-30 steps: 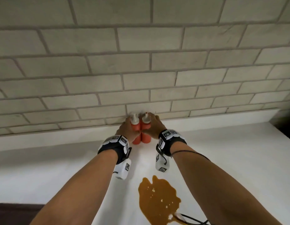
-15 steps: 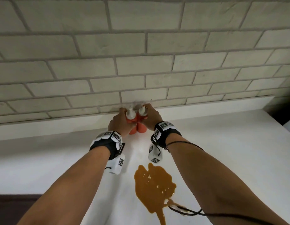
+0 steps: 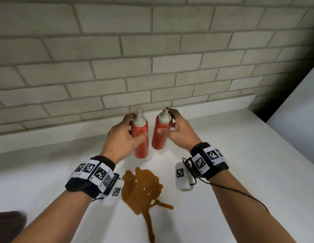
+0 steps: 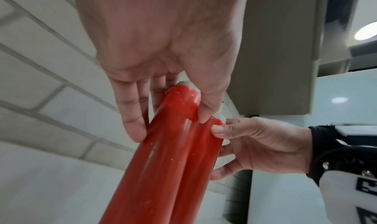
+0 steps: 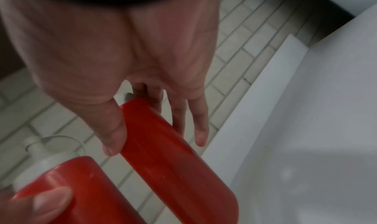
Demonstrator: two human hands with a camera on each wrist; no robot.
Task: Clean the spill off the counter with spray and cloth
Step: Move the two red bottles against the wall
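Observation:
A brown spill lies on the white counter, with a thin trail running toward me. Just behind it are two red squeeze bottles with white caps. My left hand grips the left bottle near its top, thumb on the front. My right hand holds the right bottle by its shoulder, one finger up at the nozzle. In the left wrist view the left bottle and right bottle lean close together. In the right wrist view my thumb presses the right bottle. No spray or cloth is in view.
A grey brick wall with a low white ledge backs the counter. The counter ends at the right by a dark gap. A dark shape sits at the lower left edge. A black cable hangs from my right wrist.
Both hands have drawn the two bottles away from the wall toward the spill. The bottles, touching before, now stand apart at the top.

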